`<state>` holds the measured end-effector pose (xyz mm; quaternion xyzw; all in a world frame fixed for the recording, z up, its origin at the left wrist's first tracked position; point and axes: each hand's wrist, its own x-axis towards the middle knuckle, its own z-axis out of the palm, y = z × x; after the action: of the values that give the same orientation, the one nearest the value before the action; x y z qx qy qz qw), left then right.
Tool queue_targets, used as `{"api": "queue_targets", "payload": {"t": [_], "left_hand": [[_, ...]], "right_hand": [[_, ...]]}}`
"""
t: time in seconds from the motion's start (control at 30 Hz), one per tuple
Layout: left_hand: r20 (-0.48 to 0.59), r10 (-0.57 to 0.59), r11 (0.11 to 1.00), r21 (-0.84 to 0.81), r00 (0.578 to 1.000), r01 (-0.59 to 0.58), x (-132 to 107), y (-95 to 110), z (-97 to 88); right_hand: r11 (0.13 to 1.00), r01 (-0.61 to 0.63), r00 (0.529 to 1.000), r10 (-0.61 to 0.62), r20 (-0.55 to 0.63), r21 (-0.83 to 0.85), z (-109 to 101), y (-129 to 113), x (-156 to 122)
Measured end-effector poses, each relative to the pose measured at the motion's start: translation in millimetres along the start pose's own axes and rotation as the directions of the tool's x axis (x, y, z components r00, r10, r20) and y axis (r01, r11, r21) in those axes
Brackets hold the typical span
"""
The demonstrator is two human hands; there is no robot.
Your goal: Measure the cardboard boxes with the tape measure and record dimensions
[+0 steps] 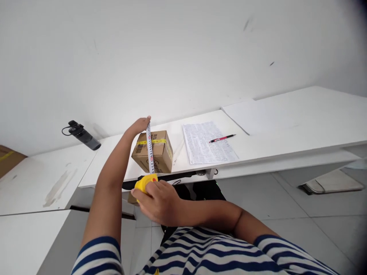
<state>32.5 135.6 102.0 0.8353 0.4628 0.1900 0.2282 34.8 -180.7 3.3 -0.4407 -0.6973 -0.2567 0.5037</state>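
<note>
A cardboard box [163, 156] with yellow tape around it sits on the white desk. Across its top runs the white blade [150, 147] of a tape measure, pulled out in a straight line towards my body. At the far side of the box, my left hand [141, 124] is closed on the blade's far end. My right hand [162, 200], nearer to me and past the desk's front edge, grips the yellow tape measure case [143, 183]. The fingers wrap around that case and hide part of it.
Handwritten sheets [200, 149] lie right of the box, with a red and black pen [222, 138] on top. Further right is a blank white sheet [258, 114]. A dark bottle [84, 135] stands left, near another cardboard box [10, 160] at the edge.
</note>
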Motion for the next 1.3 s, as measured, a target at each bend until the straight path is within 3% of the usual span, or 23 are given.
{"api": "queue_targets", "payload": {"t": [0.13, 0.3, 0.47, 0.7, 0.87, 0.93, 0.97, 1.1, 1.17, 1.23, 1.3], "left_hand": [[0.148, 0.014, 0.993, -0.117, 0.989, 0.003, -10.2, -13.6, 17.4], [0.219, 0.001, 0.969, -0.24, 0.976, 0.053, -23.1, -12.7, 17.2], [0.339, -0.011, 0.965, -0.243, 0.941, 0.099, -27.5, -9.2, 14.0], [0.296, 0.018, 0.987, -0.158, 0.955, 0.031, -23.6, -12.8, 17.0], [0.025, 0.174, 0.972, -0.162, 0.984, -0.168, -31.1, 4.2, 2.1], [-0.017, 0.234, 0.956, -0.176, 0.972, -0.233, -47.3, 22.6, -11.5], [0.013, 0.254, 0.953, -0.175, 0.967, -0.248, -59.0, 34.1, -18.8], [0.283, 0.289, 0.957, -0.088, 0.914, -0.276, -115.1, 82.4, -34.9], [0.306, 0.34, 0.935, -0.006, 0.889, -0.355, -135.0, 98.1, -28.6], [0.228, 0.431, 0.88, 0.109, 0.873, -0.462, -142.1, 102.1, -14.0], [0.161, 0.504, 0.829, 0.186, 0.849, -0.528, -137.4, 93.0, 3.2]], "right_hand": [[0.995, -0.104, 0.994, 0.104, 0.011, 0.008, 6.4, 11.2, 14.4], [0.966, -0.251, 0.968, 0.252, 0.005, -0.056, 20.2, 44.3, 27.6], [0.968, -0.242, 0.969, 0.245, 0.04, -0.061, 32.1, 46.6, 22.6], [0.956, -0.295, 0.955, 0.294, 0.038, 0.01, 34.1, 45.1, 14.6], [0.93, -0.368, 0.93, 0.368, 0.003, 0.028, 24.8, 56.2, 4.3], [0.902, -0.419, 0.905, 0.424, -0.034, 0.102, 20.9, 63.5, -4.9], [0.882, -0.443, 0.887, 0.457, -0.062, 0.158, 19.2, 67.7, -9.7], [0.838, -0.427, 0.811, 0.521, -0.267, 0.339, 14.1, 84.0, -23.0], [0.839, -0.37, 0.783, 0.512, -0.354, 0.399, 11.7, 89.8, -24.3], [0.834, -0.314, 0.741, 0.514, -0.432, 0.453, 8.7, 92.8, -23.1], [0.815, -0.3, 0.653, 0.554, -0.516, 0.495, 4.4, 93.2, -20.7]]}}
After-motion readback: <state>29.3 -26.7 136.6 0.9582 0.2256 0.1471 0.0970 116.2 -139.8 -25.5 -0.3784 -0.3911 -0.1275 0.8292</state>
